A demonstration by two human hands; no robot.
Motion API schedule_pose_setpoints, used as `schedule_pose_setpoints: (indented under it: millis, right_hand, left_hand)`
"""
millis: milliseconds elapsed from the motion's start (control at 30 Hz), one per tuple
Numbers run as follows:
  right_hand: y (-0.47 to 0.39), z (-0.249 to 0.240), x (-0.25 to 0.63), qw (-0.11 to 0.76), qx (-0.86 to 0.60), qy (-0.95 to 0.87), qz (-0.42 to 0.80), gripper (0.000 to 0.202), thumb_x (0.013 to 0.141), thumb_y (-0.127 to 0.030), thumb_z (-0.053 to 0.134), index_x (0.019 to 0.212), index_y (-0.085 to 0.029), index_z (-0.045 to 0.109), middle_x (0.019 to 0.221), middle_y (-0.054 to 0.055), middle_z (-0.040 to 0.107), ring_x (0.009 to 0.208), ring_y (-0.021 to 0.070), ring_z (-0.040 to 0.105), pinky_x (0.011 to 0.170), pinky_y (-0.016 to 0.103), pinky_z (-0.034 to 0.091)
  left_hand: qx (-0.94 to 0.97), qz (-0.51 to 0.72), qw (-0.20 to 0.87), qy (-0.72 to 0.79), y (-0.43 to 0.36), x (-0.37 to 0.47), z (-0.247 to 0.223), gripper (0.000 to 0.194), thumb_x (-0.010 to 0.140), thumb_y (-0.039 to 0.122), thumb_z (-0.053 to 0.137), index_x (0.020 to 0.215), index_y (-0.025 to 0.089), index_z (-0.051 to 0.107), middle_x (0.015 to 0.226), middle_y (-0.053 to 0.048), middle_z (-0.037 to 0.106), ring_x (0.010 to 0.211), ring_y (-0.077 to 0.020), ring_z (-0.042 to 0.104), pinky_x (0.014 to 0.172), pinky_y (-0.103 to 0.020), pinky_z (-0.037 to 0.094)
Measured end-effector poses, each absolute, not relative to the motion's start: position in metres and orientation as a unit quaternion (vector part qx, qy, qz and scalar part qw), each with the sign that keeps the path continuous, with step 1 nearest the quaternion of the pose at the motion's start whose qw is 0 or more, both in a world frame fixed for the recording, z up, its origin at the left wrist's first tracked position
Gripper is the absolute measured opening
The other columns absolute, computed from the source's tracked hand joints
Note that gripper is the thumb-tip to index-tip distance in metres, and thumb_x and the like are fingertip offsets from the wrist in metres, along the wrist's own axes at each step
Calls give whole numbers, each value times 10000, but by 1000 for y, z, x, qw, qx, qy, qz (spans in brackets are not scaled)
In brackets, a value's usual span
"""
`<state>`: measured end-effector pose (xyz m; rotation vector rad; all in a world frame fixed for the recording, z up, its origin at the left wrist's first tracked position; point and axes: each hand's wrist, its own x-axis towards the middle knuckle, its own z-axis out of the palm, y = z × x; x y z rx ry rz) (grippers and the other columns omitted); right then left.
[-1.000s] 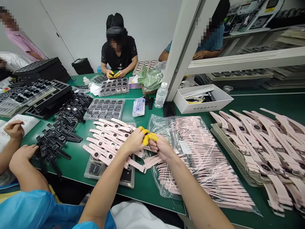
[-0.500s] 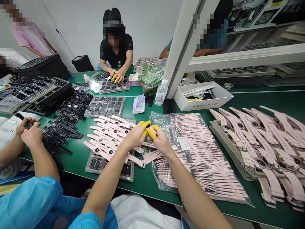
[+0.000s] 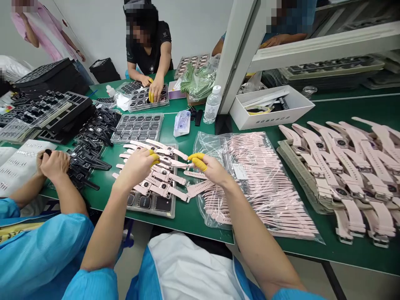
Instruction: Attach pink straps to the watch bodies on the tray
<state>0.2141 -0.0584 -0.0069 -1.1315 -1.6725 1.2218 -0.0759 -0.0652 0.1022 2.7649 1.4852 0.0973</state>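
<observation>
Pink-strapped smartwatches (image 3: 164,171) lie in overlapping rows on a clear tray of watch faces (image 3: 145,202). Over this pile, my left hand (image 3: 137,166) is closed, with yellow finger covers pinching one end of a pink smartwatch (image 3: 175,162). To the right, my right hand (image 3: 208,166), also in yellow finger covers, pinches the tip of its strap. The watch is stretched sideways between both hands; its left end is hidden by my fingers. A loose pink strap (image 3: 200,188) rests beside the pile, partly on a clear bag of pink straps (image 3: 259,183).
More pink watches (image 3: 340,166) cover a stacked tray at right. Behind stand a white box (image 3: 271,112), a water bottle (image 3: 212,106) and a metal post (image 3: 236,58). Black watches (image 3: 83,166) and a co-worker's hands (image 3: 54,164) are at left. Another person works across the table.
My hands have moved apart. The left went left and slightly up over the pile, while the right stayed near its place. The view has tilted down a little.
</observation>
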Motion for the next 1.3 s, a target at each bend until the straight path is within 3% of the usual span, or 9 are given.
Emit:
schedule_pose_setpoints:
  millis: [67,200,333,467,567,867,1033,1167,1300]
  right_hand:
    - [-58,-7,224,349,-516,-671,403,396,914,-603,674,1072,-242,716,963,73,718,848,254,632,738,369,475]
    - [-58,-14,241,198,-593,-731,274,333,849,-513,760,998,-222,695,1064,124,709,977,319,639,787,402,471]
    - [-59,-23,244,78,-595,-760,248,288,820,-449,765,960,-211,681,1078,138,697,1022,343,640,784,408,467]
    - [-60,-27,246,42,-593,-767,243,278,814,-447,735,945,-211,672,1112,130,684,1052,341,633,787,410,462]
    - [-59,-31,249,46,-587,-769,249,267,799,-441,729,925,-216,663,1117,121,675,1057,333,625,785,407,458]
    - [-56,-34,252,63,-568,-773,276,209,797,-314,698,719,-233,522,915,88,626,877,268,585,673,366,402]
    - [-54,-26,248,108,-567,-762,292,192,831,-296,662,744,-237,501,844,74,621,736,218,545,611,345,367]
    - [-54,-18,247,155,-604,-708,332,151,869,-336,655,843,-239,541,767,43,639,641,197,532,588,335,351]
    - [-54,-14,246,242,-635,-656,329,181,885,-393,673,920,-227,608,865,68,698,740,235,606,660,347,416]
  left_hand:
    - [880,32,35,472,-90,-89,104,307,1008,144,458,1076,203,751,1081,-106,724,992,-266,637,897,-414,531]
    - [879,-23,124,459,-136,-105,97,302,978,93,480,1055,221,741,1034,-84,689,967,-240,621,847,-359,524]
    - [870,-80,192,447,-161,-105,76,326,968,47,463,1090,218,712,975,-68,666,934,-220,612,825,-325,499]
    - [861,-106,161,470,-164,-98,59,275,1000,71,423,1069,182,665,967,-76,660,930,-238,593,882,-384,475]
    - [872,-114,108,465,-162,-98,53,299,976,38,412,1047,179,666,947,-84,636,938,-254,569,914,-424,467]
    - [873,50,15,484,-170,-108,17,151,1027,220,524,1011,238,674,1144,-89,620,1114,-260,554,1165,-563,425]
    - [843,96,-32,528,-184,-116,16,194,1032,313,559,926,210,685,1058,-123,661,1041,-278,584,950,-471,543]
    - [837,-34,-23,545,-199,-121,33,232,1030,246,500,989,189,721,1009,-131,697,969,-284,601,831,-431,525]
    - [812,-124,-29,569,-202,-113,41,203,1004,254,546,1018,178,733,1102,-157,717,1038,-329,604,808,-441,501]
